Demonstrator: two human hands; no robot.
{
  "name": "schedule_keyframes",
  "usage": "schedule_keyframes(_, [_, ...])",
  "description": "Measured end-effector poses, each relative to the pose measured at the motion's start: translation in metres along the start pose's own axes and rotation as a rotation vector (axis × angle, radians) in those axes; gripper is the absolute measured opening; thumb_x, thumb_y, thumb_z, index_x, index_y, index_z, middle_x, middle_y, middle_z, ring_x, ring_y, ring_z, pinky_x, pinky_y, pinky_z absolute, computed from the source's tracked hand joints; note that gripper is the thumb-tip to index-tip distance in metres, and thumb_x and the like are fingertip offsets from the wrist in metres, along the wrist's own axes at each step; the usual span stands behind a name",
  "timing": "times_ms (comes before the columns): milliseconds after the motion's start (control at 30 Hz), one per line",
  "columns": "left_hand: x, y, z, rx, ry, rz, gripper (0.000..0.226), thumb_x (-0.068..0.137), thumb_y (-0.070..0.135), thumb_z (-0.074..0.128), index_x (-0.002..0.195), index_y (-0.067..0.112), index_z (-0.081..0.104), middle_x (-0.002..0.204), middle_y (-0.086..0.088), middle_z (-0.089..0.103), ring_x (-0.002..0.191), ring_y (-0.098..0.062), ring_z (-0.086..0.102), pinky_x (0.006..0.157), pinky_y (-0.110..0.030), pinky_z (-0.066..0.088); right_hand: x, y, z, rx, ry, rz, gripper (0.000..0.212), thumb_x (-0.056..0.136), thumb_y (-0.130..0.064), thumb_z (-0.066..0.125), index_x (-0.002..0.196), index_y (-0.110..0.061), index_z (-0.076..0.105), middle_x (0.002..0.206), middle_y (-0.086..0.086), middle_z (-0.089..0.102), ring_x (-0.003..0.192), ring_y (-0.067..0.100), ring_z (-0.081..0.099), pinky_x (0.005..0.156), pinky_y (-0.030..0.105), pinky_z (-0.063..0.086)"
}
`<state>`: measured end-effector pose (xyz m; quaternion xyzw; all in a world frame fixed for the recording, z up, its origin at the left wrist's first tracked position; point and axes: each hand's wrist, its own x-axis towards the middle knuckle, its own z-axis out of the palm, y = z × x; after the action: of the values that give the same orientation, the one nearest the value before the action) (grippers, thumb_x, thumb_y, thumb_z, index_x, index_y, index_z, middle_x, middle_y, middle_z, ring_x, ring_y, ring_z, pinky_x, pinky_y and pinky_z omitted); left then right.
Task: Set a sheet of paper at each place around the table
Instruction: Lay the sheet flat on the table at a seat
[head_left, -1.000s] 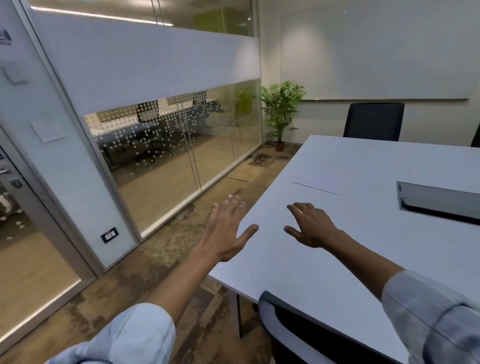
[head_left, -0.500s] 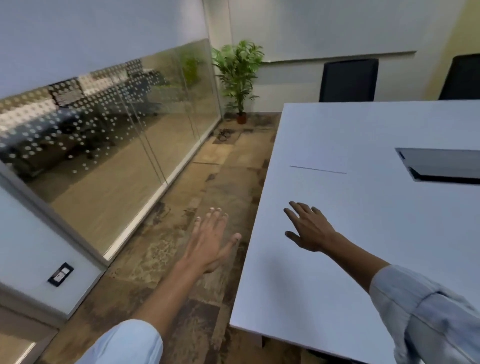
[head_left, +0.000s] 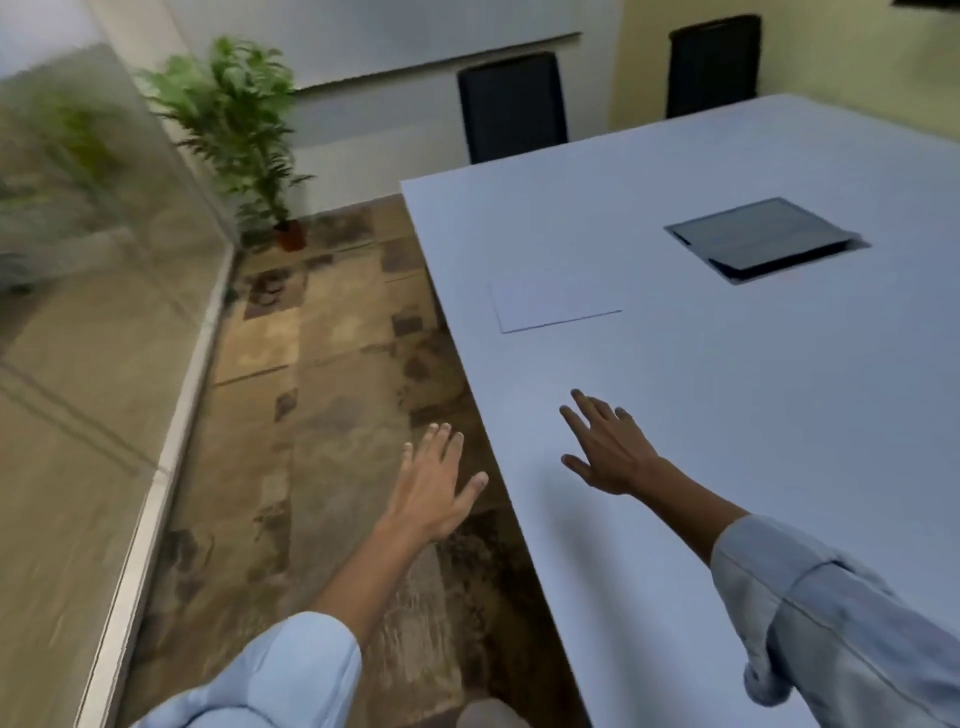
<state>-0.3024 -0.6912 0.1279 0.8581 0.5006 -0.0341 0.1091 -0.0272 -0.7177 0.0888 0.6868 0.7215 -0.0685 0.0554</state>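
A white sheet of paper (head_left: 553, 306) lies flat near the left edge of the big white table (head_left: 753, 415). My right hand (head_left: 605, 447) is spread over the tabletop, palm down, nearer to me than the sheet, and holds nothing. My left hand (head_left: 434, 486) hangs open over the carpet just left of the table's edge, fingers apart, also holding nothing.
A grey hinged cable hatch (head_left: 761, 239) is set into the table's middle. Two black chairs (head_left: 511, 106) (head_left: 714, 65) stand at the far side. A potted plant (head_left: 244, 130) fills the corner by the glass wall (head_left: 78, 260). Patterned carpet (head_left: 322, 415) runs between wall and table.
The view has swung right and down, so the table and sheet look closer. Both hands stay spread and have shifted forward along the table's left edge.
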Motion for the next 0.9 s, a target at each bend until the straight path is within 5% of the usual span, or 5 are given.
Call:
schedule_keyframes(567, [0.403, -0.104, -0.001, 0.234, -0.266, 0.417, 0.071, 0.099, 0.035, 0.043, 0.155, 0.007, 0.008, 0.165, -0.013, 0.002, 0.152, -0.03, 0.001, 0.124, -0.045, 0.012, 0.291, 0.052, 0.011, 0.194, -0.132, 0.468, 0.074, 0.097, -0.056, 0.034, 0.155, -0.016, 0.011, 0.165, 0.01, 0.002, 0.15, 0.029, 0.011, 0.116, 0.054, 0.022])
schedule_keyframes(733, [0.505, -0.102, 0.009, 0.283, -0.339, 0.563, 0.075, 0.098, 0.04, 0.045, 0.154, 0.007, 0.008, 0.165, -0.013, 0.001, 0.152, -0.03, -0.001, 0.123, -0.047, 0.012, 0.338, 0.056, 0.025, 0.414, -0.112, 0.821, 0.061, 0.096, -0.051, 0.04, 0.147, -0.018, 0.032, 0.154, 0.007, 0.034, 0.136, 0.028, 0.037, 0.101, 0.044, 0.043])
schedule_keyframes(900, [0.578, -0.092, 0.033, 0.307, -0.423, 0.775, 0.078, 0.093, 0.049, 0.048, 0.151, 0.006, 0.017, 0.163, -0.015, 0.009, 0.149, -0.032, 0.013, 0.118, -0.047, 0.022, 0.374, 0.063, 0.036, 0.69, 0.001, 1.181, 0.048, 0.092, -0.046, 0.051, 0.132, -0.019, 0.051, 0.124, 0.003, 0.061, 0.113, 0.024, 0.059, 0.089, 0.034, 0.048])
